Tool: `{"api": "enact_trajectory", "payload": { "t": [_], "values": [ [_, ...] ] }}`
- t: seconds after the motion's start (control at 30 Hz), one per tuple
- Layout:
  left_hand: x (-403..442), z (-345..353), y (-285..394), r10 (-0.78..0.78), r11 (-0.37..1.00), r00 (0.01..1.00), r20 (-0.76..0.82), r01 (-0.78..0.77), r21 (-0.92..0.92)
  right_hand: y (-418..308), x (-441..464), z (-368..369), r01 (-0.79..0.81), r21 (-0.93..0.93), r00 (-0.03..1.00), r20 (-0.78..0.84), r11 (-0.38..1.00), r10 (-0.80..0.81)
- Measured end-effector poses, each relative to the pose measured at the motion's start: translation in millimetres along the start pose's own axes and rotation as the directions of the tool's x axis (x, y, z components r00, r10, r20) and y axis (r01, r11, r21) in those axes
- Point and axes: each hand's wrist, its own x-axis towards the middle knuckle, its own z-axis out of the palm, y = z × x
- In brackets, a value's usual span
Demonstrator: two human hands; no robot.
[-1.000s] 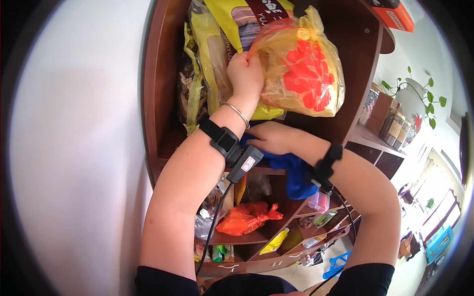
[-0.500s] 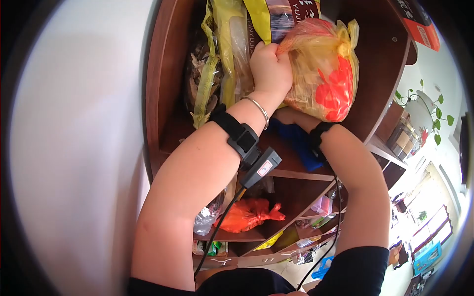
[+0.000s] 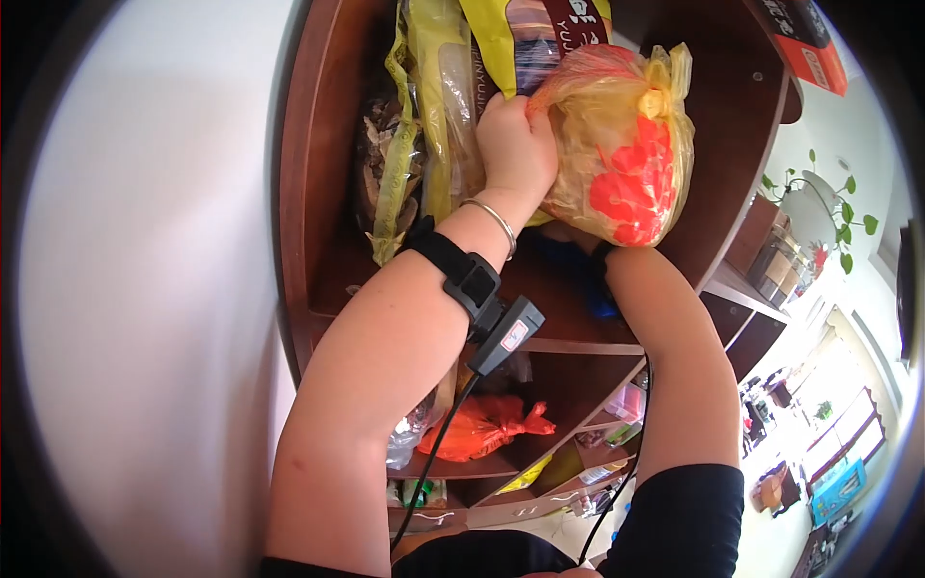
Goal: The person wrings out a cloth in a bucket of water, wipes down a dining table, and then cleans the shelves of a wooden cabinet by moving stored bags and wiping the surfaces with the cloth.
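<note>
My left hand (image 3: 517, 146) is closed, its thumb at the left edge of a knotted, see-through yellow plastic bag (image 3: 578, 173) with red patches. The bag's film pulls toward that thumb, and its contents cannot be made out. Behind my knuckles stands a yellow and maroon printed packet (image 3: 525, 48). My right hand (image 3: 567, 233) reaches under the bag into the cabinet; its fingers are hidden behind the bag. Near its wrist lies something dark blue (image 3: 568, 270). Left of my left hand stand a long yellow clear packet (image 3: 445, 116) and a bag of dried brown pieces (image 3: 385, 173).
The dark wood cabinet (image 3: 332, 144) surrounds both hands. A red plastic bag (image 3: 491, 426) sits on the shelf below. A black and red box (image 3: 805, 48) is at upper right. A black device (image 3: 506, 337) is strapped to my left forearm, with a cable hanging down.
My right hand has gone deeper behind the yellow bag, so less of it shows. The bag and my left hand sit slightly lower and further left in view.
</note>
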Motion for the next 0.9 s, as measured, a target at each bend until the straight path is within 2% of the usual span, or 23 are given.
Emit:
{"api": "enact_trajectory", "payload": {
  "t": [0.23, 0.27, 0.3, 0.47, 0.53, 0.6, 0.67, 0.73, 0.8, 0.83, 0.87, 0.9],
  "values": [
    [5.2, 0.0, -5.0, -0.036, 0.998, 0.999, -0.025, 0.034, -0.043, -33.9, -62.4, -29.2, 0.073, -0.15, 0.997, 0.031, 0.986, -0.069],
    [4.9, -0.3, -5.4, -0.048, 0.997, 0.999, -0.021, 0.046, -0.066, -42.4, -78.0, -39.1, 0.083, -0.185, 0.996, 0.052, 0.979, -0.075],
    [5.1, -1.1, -4.0, -0.058, 0.997, 0.998, -0.015, 0.057, -0.051, -62.4, -99.1, -65.5, 0.073, -0.224, 0.985, 0.169, 0.972, -0.035],
    [1.1, 0.8, -6.9, -0.028, 1.0, 0.999, 0.022, 0.028, 0.011, -76.9, -162.6, -95.6, 0.075, -0.202, 0.965, 0.261, 0.977, -0.02],
    [0.8, 1.4, -6.2, -0.002, 0.996, 1.0, 0.026, -0.001, 0.094, -81.8, -189.4, -103.8, 0.109, -0.127, 0.966, 0.247, 0.986, -0.075],
    [-0.3, 3.9, -8.2, 0.013, 0.996, 0.999, 0.031, -0.015, 0.087, -79.2, -211.0, -98.8, 0.112, -0.095, 0.978, 0.187, 0.989, -0.093],
    [-0.8, 6.4, -10.6, 0.032, 0.981, 0.998, 0.045, -0.04, 0.191, -84.6, -235.8, -97.6, 0.234, -0.155, 0.972, 0.059, 0.96, -0.228],
    [-4.9, 10.7, -13.6, 0.06, 0.975, 0.997, 0.053, -0.07, 0.212, -81.7, -254.4, -89.2, 0.244, -0.153, 0.968, -0.028, 0.958, -0.251],
    [-6.9, 9.6, -8.0, 0.104, 0.957, 0.99, 0.09, -0.125, 0.262, -75.8, -269.3, -90.7, 0.333, -0.102, 0.928, -0.144, 0.938, -0.345],
    [-11.4, 9.4, -4.7, 0.124, 0.948, 0.987, 0.104, -0.148, 0.282, -74.0, -278.4, -93.2, 0.314, -0.027, 0.939, -0.136, 0.949, -0.315],
    [-15.9, 9.7, -5.6, 0.134, 0.944, 0.986, 0.099, -0.157, 0.291, -70.8, -286.2, -91.6, 0.324, -0.031, 0.934, -0.146, 0.945, -0.325],
    [-20.7, 11.2, -7.1, 0.158, 0.911, 0.971, 0.179, -0.213, 0.353, -64.7, -295.6, -89.4, 0.326, 0.059, 0.939, -0.138, 0.944, -0.315]
  ]
}}
